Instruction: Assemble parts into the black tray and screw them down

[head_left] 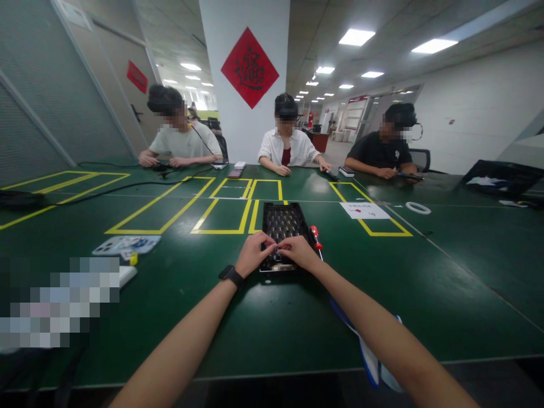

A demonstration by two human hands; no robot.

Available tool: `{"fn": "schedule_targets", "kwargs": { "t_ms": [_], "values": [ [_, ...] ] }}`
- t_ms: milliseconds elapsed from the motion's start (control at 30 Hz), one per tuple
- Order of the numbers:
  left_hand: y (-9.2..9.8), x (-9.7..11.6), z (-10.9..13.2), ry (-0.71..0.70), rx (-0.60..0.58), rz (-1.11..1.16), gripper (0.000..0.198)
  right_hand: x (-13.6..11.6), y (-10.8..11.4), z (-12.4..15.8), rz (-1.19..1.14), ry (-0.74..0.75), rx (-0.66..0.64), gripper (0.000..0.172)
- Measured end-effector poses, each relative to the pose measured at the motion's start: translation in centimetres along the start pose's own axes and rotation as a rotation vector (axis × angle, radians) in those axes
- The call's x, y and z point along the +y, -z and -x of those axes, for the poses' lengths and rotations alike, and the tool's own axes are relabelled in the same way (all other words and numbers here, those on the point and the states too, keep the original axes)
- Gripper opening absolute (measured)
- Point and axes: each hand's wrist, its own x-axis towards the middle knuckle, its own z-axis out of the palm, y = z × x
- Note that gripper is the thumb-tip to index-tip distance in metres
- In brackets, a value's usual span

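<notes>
Looking like an office, showing ceiling light panels [357,37], a chair [420,160] and a green table [425,306] with yellow outlines [134,232].

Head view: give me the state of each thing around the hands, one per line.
Left hand: fingers bent over the case's near end; grip unclear
Right hand: fingertips beside the left's; grip unclear
Black case: open, contents showing
Red-handled screwdriver: outside the case, lying beside it
Watch: worn on left wrist
White sheet: lying flat
White ring: lying flat

Green table [272,340] with black tray [266,218], red-handled screwdriver [315,237], white paper [365,211] and white ring [418,211]
</notes>
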Motion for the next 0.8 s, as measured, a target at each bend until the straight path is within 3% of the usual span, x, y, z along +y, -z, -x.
{"fn": "schedule_targets", "kwargs": {
  "t_ms": [333, 800],
  "values": [
    [-0.1, -0.6, -0.1, 0.134, -0.097, 0.098, 0.022, -0.8, 0.3, 0.0, 0.216, 0.045, 0.003, 0.025],
    [0.1, -0.4, -0.2, 0.108, -0.146, 0.221, 0.021, -1.3, 0.6, 0.2, 0.191, 0.035, 0.052, 0.033]
  ]
}}
